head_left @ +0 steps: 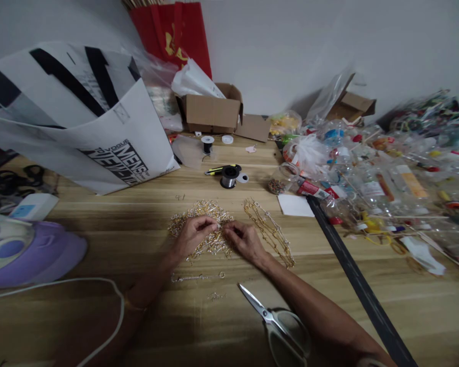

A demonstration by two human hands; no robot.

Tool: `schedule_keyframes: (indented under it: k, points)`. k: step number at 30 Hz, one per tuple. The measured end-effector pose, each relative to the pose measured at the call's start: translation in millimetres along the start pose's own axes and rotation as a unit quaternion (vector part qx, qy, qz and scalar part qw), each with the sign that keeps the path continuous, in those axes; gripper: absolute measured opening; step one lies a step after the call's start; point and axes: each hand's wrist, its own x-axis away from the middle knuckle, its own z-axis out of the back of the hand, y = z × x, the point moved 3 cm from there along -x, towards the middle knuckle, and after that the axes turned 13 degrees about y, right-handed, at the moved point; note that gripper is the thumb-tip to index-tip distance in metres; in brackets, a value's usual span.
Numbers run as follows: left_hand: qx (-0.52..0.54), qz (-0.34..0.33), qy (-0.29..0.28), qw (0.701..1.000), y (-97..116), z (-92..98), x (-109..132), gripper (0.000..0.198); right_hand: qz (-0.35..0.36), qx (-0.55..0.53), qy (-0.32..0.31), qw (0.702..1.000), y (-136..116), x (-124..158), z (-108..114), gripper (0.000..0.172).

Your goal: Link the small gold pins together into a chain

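Note:
My left hand (197, 232) and my right hand (246, 238) face each other over a pile of small gold and silver metal links (202, 210). The fingers of both hands are pinched, and whatever lies between their tips is too small to name. To the right of my right hand, several gold and silver chains (270, 227) are laid out lengthwise. One short silver chain (199, 277) with a ring at its end lies in front of the pile. Closer to me is a tiny heap of metal bits (216, 295). Scissors (270, 317) rest by my right forearm, blades partly together.
Wire spools (229, 177) and a yellow-black cutter (214, 171) lie behind the pile. A large white bag (137, 148) and a purple object (57, 250) stand left, near a white cable (120, 306). Plastic bottles (375, 188) crowd the right, beyond a black strip (352, 265).

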Motion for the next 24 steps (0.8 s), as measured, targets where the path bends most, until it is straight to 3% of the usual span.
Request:
schedule_keyframes:
  k: [10, 20, 24]
  points:
    - [-0.118, -0.092, -0.003, 0.989, 2, -7.9, 6, 0.011, -0.020, -0.063, -0.007, 0.998, -4, 3, -3, 0.024]
    - [-0.203, -0.189, -0.017, 0.961, 10, -13.5, 13, 0.015, 0.038, 0.014, -0.015, 0.999, -11, 5, 0, 0.020]
    - [-0.211, -0.196, -0.016, 0.957, 10, -13.7, 13, 0.014, 0.016, -0.002, -0.014, 1.000, -8, 5, -1, 0.019]
